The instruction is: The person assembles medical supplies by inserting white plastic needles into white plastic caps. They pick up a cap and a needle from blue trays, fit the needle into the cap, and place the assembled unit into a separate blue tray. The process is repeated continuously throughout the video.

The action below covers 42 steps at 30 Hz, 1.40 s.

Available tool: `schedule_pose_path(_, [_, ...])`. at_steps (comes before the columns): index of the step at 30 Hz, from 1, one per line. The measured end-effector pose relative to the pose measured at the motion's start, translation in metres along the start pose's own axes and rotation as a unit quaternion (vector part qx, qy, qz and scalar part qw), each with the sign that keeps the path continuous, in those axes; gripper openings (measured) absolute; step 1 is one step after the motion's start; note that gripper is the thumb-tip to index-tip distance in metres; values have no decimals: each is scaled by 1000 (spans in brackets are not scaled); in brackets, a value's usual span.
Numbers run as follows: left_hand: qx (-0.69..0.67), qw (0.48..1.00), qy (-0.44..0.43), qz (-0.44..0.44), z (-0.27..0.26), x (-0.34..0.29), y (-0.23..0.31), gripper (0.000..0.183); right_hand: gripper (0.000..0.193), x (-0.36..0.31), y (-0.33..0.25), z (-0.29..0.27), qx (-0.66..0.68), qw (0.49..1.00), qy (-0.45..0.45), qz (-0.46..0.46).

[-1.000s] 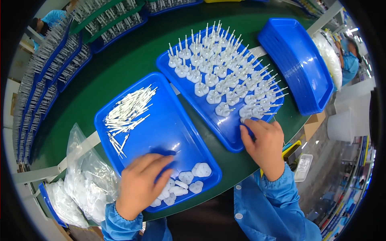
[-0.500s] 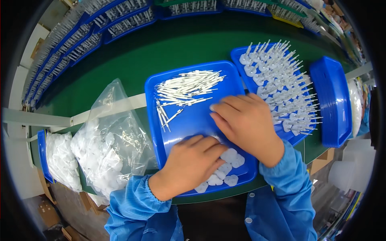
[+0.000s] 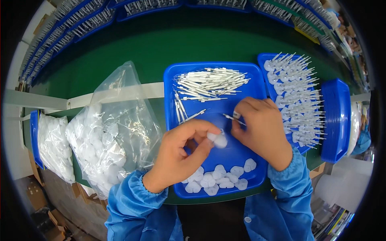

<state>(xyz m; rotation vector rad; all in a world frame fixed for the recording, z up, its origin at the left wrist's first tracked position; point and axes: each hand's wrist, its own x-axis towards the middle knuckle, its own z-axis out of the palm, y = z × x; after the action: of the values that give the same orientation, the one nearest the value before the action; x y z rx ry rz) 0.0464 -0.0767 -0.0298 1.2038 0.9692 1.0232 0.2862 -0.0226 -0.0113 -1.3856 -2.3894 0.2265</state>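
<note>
Above the middle of a blue tray (image 3: pixel 245 154), my left hand (image 3: pixel 179 152) pinches a white translucent plastic piece (image 3: pixel 219 141) between thumb and fingertips. My right hand (image 3: pixel 263 130), just to its right, is closed on a thin white stick (image 3: pixel 228 117) whose narrow tip points left. The stick and the plastic piece are apart. A pile of similar white sticks (image 3: pixel 213 83) lies in the far part of the tray, with a few loose ones at its left. Several lobed white plastic pieces (image 3: pixel 219 172) lie along its near edge.
To the right, another blue tray (image 3: pixel 263 60) holds rows of white pieces with upright sticks (image 3: pixel 297 100). Stacked blue trays (image 3: pixel 337 120) stand beyond it. A clear bag of white pieces (image 3: pixel 98 136) and another filled bag (image 3: pixel 54 140) lie left. Filled trays (image 3: pixel 152 6) line the far edge.
My left hand has risen from the pieces at the tray's near edge, with one white piece now in its fingertips. A stick now shows in my right hand. The view has shifted slightly.
</note>
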Motion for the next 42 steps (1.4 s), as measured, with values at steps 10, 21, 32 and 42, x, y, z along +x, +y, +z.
schedule_pose_path(10, [-43, 996, 61, 49, 8, 4, -7, 37, 28, -17, -23, 5, 276, 959, 63, -10])
schedule_pose_path(21, [66, 989, 81, 109, 3, 7, -9, 43, 24, -24, -21, 9, 241, 965, 103, -13])
schedule_pose_path(32, [184, 965, 101, 159, 5, 9, -9, 47, 21, -27, -30, 11, 256, 961, 86, 57])
schedule_pose_path(42, [255, 951, 71, 162, 4, 8, -8, 50, 15, -26, -29, 11, 399, 903, -11, 159])
